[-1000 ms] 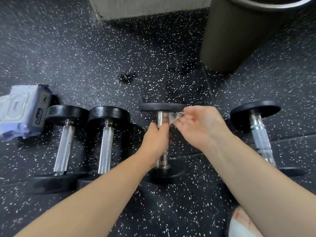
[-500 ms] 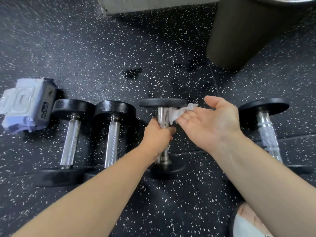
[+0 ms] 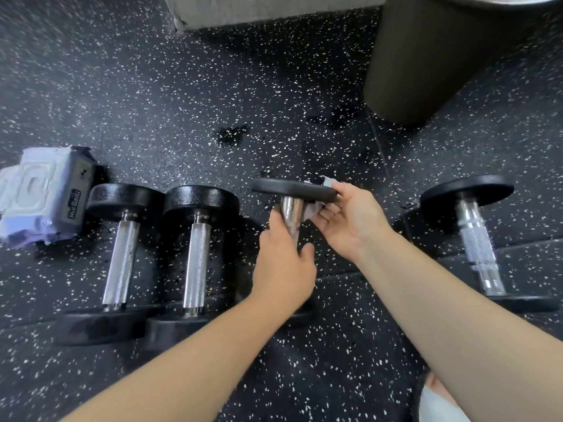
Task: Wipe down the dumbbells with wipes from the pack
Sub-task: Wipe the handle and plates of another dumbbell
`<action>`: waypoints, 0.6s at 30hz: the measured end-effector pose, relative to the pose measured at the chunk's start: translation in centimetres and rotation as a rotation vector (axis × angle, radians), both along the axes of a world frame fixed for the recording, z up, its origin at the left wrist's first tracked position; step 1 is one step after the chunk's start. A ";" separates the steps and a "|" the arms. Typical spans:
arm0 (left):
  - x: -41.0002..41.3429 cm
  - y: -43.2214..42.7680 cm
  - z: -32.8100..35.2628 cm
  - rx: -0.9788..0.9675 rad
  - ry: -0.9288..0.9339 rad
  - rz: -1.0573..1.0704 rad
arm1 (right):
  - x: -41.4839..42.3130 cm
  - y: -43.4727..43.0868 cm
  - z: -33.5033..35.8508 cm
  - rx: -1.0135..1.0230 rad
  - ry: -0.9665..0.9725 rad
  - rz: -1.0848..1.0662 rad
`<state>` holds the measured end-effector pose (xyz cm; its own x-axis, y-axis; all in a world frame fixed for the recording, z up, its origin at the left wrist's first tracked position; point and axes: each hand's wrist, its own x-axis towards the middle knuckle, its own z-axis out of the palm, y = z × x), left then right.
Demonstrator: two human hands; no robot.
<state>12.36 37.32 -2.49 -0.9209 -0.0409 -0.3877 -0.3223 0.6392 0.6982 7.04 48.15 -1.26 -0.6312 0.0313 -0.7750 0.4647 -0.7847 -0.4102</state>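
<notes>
Wipes pack (image 3: 36,196): cropped by the left edge; the print on its dark side label is too blurred to read. Held dumbbell (image 3: 294,190): the handle is largely covered by the left hand (image 3: 283,269), and the near plate is hidden under that wrist except for a dark sliver. Wipe (image 3: 311,208): only two grey scraps show, one above and one below the far plate; the remainder lies behind the plate and the right hand (image 3: 350,220). Rightmost dumbbell (image 3: 469,220): lower handle smeared by blur. Bin (image 3: 426,62): cropped by the top and right edges, interior out of sight. Grey block (image 3: 274,9): cropped by the top edge. Pale fabric (image 3: 438,403): cropped at the bottom edge, unidentifiable.
</notes>
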 end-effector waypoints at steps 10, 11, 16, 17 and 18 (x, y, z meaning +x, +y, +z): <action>-1.8 -0.6 -0.2 0.277 -0.042 0.174 | 1.8 -0.7 4.7 -0.058 0.064 -0.004; -1.9 -0.4 -0.2 0.351 -0.067 0.195 | 1.5 -0.5 4.9 -0.097 0.065 -0.012; -2.3 0.3 -0.6 0.482 -0.123 0.201 | -0.1 -0.4 3.4 -0.172 -0.020 -0.133; -2.3 0.3 -0.7 0.461 -0.120 0.188 | -0.1 -0.3 3.2 -0.173 -0.031 -0.150; -2.3 0.3 -0.9 0.446 -0.115 0.183 | 0.1 -0.2 3.2 -0.176 -0.025 -0.157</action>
<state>10.10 37.65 -3.36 -0.8644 -0.0046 -0.5027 -0.4922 0.2120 0.8443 7.16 47.99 1.97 -0.6098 -0.0100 -0.7925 0.3401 -0.9065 -0.2503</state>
